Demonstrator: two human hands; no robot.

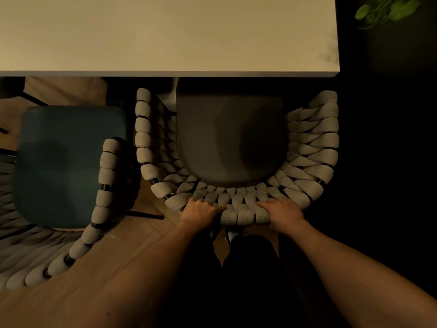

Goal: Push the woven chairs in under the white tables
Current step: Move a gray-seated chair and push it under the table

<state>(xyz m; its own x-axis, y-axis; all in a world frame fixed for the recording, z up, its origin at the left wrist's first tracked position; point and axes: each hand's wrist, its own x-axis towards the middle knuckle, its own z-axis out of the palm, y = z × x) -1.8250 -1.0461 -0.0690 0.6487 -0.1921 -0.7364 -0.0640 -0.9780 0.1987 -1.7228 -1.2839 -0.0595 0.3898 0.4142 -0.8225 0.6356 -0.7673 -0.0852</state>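
Note:
A woven chair (314, 143) with a beige rope back and a dark grey seat cushion stands right below me, its front edge just under the near edge of the white table (165, 34). My left hand (201, 213) grips the top of the curved backrest left of centre. My right hand (283, 214) grips the same backrest right of centre. A second woven chair (106, 176) with a teal cushion stands to the left, away from the table edge and turned at an angle.
Herringbone wood floor (146, 230) shows between the two chairs. A green plant (390, 8) hangs at the top right over a dark area. My dark trouser legs and shoes (233, 235) are directly behind the chair back.

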